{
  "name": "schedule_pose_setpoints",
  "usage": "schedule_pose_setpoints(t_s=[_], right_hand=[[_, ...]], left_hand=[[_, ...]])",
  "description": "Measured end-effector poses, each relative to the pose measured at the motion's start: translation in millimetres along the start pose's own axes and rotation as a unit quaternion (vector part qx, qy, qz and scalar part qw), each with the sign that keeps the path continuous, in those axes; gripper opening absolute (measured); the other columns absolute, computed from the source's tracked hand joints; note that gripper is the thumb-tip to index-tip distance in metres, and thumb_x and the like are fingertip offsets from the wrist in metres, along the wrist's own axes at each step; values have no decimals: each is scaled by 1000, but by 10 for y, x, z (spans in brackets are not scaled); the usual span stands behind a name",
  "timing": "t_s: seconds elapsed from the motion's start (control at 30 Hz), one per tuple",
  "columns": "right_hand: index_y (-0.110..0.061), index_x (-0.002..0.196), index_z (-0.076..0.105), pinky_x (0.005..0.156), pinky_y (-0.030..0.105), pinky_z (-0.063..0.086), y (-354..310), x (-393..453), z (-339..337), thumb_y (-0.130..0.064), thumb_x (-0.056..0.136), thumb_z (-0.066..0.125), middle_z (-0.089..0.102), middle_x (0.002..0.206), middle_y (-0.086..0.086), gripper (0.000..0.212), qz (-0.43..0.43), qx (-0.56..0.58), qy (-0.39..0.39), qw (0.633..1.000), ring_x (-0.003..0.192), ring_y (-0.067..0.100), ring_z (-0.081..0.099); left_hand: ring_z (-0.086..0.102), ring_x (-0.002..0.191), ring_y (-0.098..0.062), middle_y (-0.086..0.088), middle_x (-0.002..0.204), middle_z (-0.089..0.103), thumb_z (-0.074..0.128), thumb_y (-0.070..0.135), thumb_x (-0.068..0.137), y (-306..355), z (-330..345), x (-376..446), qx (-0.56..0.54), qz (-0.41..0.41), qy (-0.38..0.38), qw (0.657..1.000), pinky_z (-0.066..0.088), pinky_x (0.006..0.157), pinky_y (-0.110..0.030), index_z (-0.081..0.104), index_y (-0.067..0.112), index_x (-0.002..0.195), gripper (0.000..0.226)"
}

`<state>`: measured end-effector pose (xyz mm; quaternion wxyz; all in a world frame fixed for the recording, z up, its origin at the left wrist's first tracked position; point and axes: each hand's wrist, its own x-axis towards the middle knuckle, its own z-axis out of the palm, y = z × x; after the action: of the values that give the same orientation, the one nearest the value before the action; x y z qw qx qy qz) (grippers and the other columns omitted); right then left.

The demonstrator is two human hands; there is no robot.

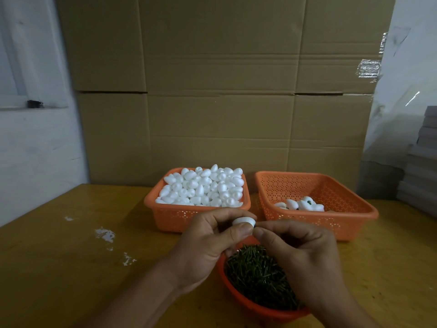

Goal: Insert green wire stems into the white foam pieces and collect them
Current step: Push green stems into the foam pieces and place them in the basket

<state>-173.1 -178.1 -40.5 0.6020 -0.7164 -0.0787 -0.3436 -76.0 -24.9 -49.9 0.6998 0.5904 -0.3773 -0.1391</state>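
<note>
My left hand [208,242] pinches a white egg-shaped foam piece [243,221] between thumb and fingers, above a red bowl [236,297] full of green wire stems [257,273]. The curled fingers of my right hand [305,254] meet the foam's right end; any stem they hold is hidden. An orange basket [175,216] behind holds a heap of loose foam pieces [203,188]. A second orange basket [350,223] to its right holds a few foam pieces with green stems [300,204].
A yellow wooden table [71,268] carries white paint marks [105,234] on its left side. Large cardboard boxes [220,91] stand close behind the baskets. A stack of grey boards [421,166] stands at the right edge.
</note>
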Motion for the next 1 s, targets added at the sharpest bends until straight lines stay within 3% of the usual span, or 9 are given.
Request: schedule_pose_setpoints(t_s=[0.4,0.5,0.63,0.77,0.83,0.93,1.0], right_hand=[[-30,83,82,64,21,57,39,-27,45,-29,73,77,78,78,-1,11,-12,-10,10,1000,72,17,75],[-30,81,82,62,26,57,25,-36,61,-29,72,76,78,75,0,10,-15,-17,16,1000,69,20,74],[-30,78,82,65,42,55,12,-41,74,-28,72,77,77,73,3,9,-19,-32,22,999,69,30,71],[-30,78,82,67,45,54,6,-50,84,-29,72,77,75,74,6,8,-22,-44,21,999,71,29,69],[-27,79,83,66,42,56,-7,-55,96,-26,73,77,75,75,6,8,-21,-34,17,999,72,27,70],[-18,80,83,53,16,50,-61,-62,127,-18,74,74,73,63,-1,10,-12,34,0,999,56,5,67],[-15,80,83,50,8,44,-100,-72,145,-18,73,74,68,55,-4,12,13,79,0,997,49,0,61]], left_hand=[[51,63,-7,-5,83,66,84,29,71,74,24,-7,-50,1,19,999,44,58,-21,79,14,101,34],[51,67,-9,-10,88,65,83,27,71,95,18,-16,-53,6,12,999,45,60,-21,78,14,104,36],[51,70,-8,-10,91,65,82,25,71,115,9,-27,-62,10,3,998,45,63,-20,78,15,108,38],[50,68,-8,-5,85,64,80,26,74,132,24,-32,-55,22,-2,998,45,63,-20,77,16,111,38],[51,68,-7,-2,85,65,80,27,76,142,42,-34,-50,29,-1,998,45,62,-20,76,17,112,38],[55,68,-6,-1,88,67,81,29,75,161,70,-33,-64,33,13,997,45,60,-22,75,21,114,41],[56,68,-7,-1,87,67,82,30,73,176,83,-33,-69,38,21,997,45,59,-22,75,21,112,40]])
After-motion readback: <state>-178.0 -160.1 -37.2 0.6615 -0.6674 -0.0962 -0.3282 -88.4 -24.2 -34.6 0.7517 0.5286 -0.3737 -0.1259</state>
